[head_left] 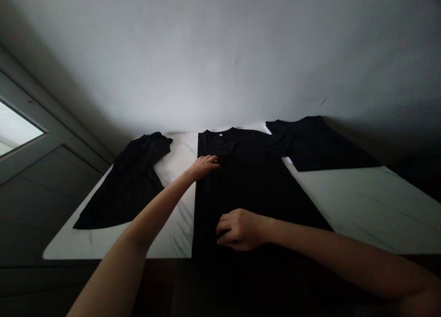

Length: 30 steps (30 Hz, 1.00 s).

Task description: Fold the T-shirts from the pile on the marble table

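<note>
A black T-shirt (255, 179) lies flat in the middle of a white marble table (365, 202), collar toward the wall, with its left side folded in along a straight edge. My left hand (204, 165) reaches to the upper left part of the shirt, fingers together and pressed on the cloth near the shoulder. My right hand (241, 229) rests lower on the shirt with its fingers curled under, pinching or pressing the fabric; what they grip is hidden in the dark cloth.
A second black garment (131, 183) lies spread at the table's left end. A third black garment (317, 144) lies at the back right against the pale wall (220, 55). The table's near edge (113, 257) drops to a dark floor.
</note>
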Available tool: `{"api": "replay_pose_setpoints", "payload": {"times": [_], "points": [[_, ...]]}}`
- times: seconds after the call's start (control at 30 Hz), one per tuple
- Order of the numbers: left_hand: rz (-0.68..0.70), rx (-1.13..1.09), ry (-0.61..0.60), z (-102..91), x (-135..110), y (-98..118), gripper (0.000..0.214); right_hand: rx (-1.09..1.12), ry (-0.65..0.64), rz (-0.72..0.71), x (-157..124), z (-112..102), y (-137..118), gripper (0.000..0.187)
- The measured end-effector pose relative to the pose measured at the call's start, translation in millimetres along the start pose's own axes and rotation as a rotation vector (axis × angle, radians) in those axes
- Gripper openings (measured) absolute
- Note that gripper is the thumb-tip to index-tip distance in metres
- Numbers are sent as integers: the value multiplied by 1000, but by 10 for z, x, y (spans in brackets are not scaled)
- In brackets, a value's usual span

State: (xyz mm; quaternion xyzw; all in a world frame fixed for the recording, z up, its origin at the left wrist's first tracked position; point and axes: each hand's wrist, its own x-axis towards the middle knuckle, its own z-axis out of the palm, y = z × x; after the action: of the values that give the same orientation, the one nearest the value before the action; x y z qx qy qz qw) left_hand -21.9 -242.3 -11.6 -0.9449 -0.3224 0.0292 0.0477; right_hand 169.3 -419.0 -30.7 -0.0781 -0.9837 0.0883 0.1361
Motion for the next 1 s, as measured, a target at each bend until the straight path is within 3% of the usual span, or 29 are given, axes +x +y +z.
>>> {"api": "replay_pose_setpoints", "payload": {"times": [0.2,0.43,0.5,0.6,0.7,0.83,1.0], "points": [[79,115,10,-199,285,-78,23,30,-10,21,24,63,26,20],[36,-25,12,-68,330,-87,34,178,-9,73,57,31,-17,16],[-43,-86,97,9,294,-88,42,198,18,191,118,20,2,20],[-184,-173,240,163,274,-126,50,104,121,513,264,44,194,34],[-263,-243,227,343,299,-226,56,-51,118,706,416,103,548,60],[-311,-308,94,515,312,-405,57,-97,-33,702,463,175,847,79],[-368,-279,83,610,243,-490,59,-6,-116,541,321,117,697,79]]}}
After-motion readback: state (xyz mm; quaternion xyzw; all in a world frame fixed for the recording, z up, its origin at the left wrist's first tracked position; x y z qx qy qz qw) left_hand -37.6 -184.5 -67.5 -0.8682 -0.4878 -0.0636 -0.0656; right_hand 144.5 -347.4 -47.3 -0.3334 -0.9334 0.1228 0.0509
